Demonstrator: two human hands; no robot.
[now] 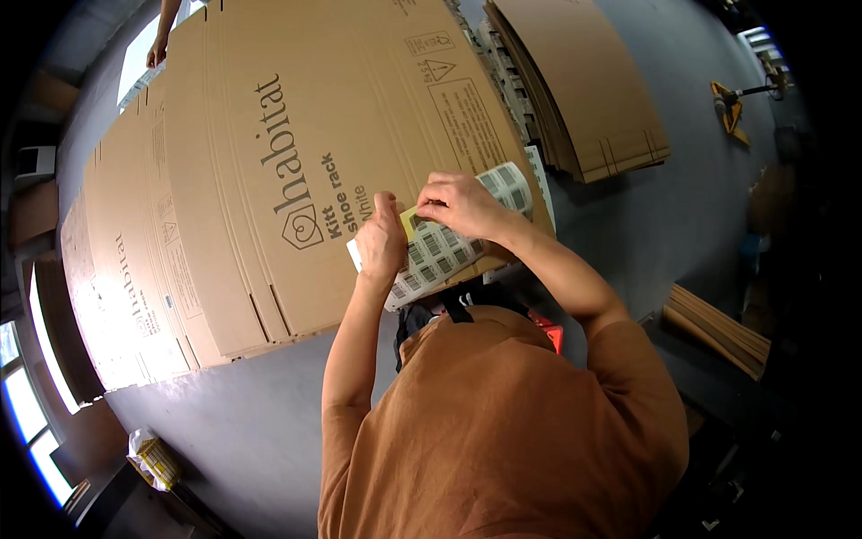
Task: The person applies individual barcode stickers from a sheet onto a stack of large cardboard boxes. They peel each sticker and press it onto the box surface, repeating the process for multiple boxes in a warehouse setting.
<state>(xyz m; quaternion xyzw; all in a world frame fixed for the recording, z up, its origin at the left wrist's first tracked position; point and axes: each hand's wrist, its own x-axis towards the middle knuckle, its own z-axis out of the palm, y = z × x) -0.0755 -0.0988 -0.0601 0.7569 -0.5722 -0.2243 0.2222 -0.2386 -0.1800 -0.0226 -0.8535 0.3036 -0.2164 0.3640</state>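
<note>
A sheet of white barcode labels (435,254) lies slanted across the near edge of a flat brown cardboard carton (215,180). A bare yellow patch of backing (409,222) shows between my hands. My left hand (382,238) is closed on the left part of the sheet, its fingers curled. Just to the right, my right hand (460,205) pinches a barcode label at the edge of the yellow patch. The fingers partly hide that label.
More flat cartons (144,269) overlap on the left. A second cardboard stack (584,81) stands at the far right. Beyond it, a yellow pallet truck (729,112) is on the grey floor. Another person's hand (156,52) reaches in at the far left.
</note>
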